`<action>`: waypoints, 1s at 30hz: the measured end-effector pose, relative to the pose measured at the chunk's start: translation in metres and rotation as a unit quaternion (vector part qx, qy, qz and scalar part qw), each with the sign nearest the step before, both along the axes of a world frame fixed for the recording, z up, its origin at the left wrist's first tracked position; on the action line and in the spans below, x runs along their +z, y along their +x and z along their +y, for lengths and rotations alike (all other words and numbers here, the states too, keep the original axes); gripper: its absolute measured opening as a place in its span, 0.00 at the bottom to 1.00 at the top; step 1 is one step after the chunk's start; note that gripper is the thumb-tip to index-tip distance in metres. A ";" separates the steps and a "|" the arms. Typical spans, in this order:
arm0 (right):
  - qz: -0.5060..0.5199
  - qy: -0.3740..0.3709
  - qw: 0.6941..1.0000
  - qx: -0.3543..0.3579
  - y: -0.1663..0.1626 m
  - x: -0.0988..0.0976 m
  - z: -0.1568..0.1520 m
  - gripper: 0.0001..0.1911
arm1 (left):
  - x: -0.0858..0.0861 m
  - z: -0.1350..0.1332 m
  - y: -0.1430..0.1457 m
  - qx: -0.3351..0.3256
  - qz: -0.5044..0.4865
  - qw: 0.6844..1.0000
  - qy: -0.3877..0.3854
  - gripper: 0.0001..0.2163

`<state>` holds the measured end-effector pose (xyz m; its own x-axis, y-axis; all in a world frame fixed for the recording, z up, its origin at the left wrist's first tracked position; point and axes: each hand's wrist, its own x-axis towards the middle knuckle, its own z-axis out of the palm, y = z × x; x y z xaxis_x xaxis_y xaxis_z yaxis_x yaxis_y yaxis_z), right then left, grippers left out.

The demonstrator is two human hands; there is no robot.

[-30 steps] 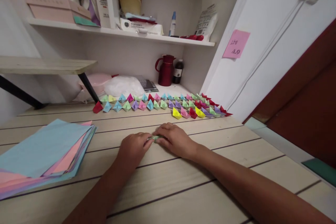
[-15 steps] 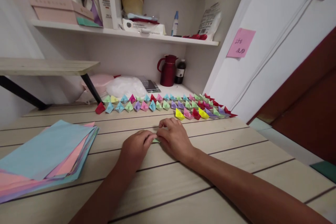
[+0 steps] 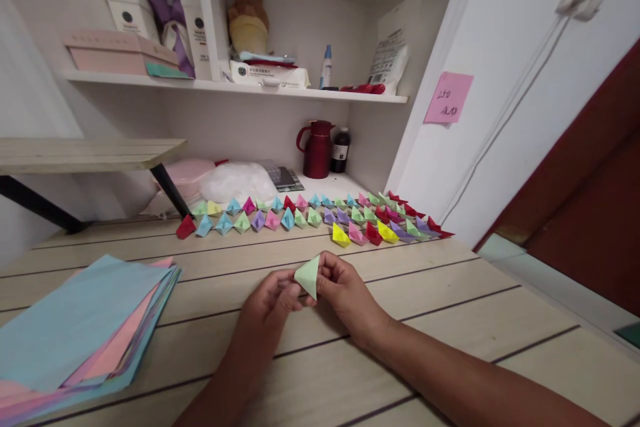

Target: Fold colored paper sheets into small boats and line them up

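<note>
A small folded piece of pale green paper point(image 3: 307, 277) is held up between both hands, its triangular face showing. My left hand point(image 3: 277, 301) pinches its left side and lower edge, fingers closed. On the other side, my right hand point(image 3: 346, 287) grips the paper's right edge between thumb and fingers. Both hands are just above the wooden table point(image 3: 400, 373). Beyond them stand rows of small folded paper boats point(image 3: 273, 220) in many colours, the nearest being a yellow paper boat point(image 3: 341, 235).
To the left lies a stack of coloured paper sheets point(image 3: 75, 320). A small raised wooden stand point(image 3: 95, 153) is at the back left. Behind the boats are a dark red jug point(image 3: 317, 150), a dark bottle point(image 3: 341, 150) and a white plastic bag point(image 3: 237, 181).
The green paper, mostly hidden under my fingers on the table before, is now raised and shows its triangular face. My hands have lifted with it. The camera view has tilted upward.
</note>
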<state>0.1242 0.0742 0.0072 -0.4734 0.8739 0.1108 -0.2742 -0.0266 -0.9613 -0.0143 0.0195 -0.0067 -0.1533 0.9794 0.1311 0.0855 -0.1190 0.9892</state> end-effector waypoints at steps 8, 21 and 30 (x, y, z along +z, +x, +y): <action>-0.072 0.068 0.995 -0.026 0.006 -0.003 -0.003 0.12 | 0.005 -0.003 0.003 0.054 -0.030 0.997 -0.046 0.10; -0.166 0.265 0.947 -0.069 0.009 -0.001 -0.010 0.09 | 0.012 -0.012 0.010 -0.003 -0.114 0.992 -0.056 0.15; -0.186 0.424 0.882 -0.086 0.014 -0.001 -0.009 0.10 | 0.009 -0.016 0.016 -0.058 -0.311 0.943 -0.102 0.20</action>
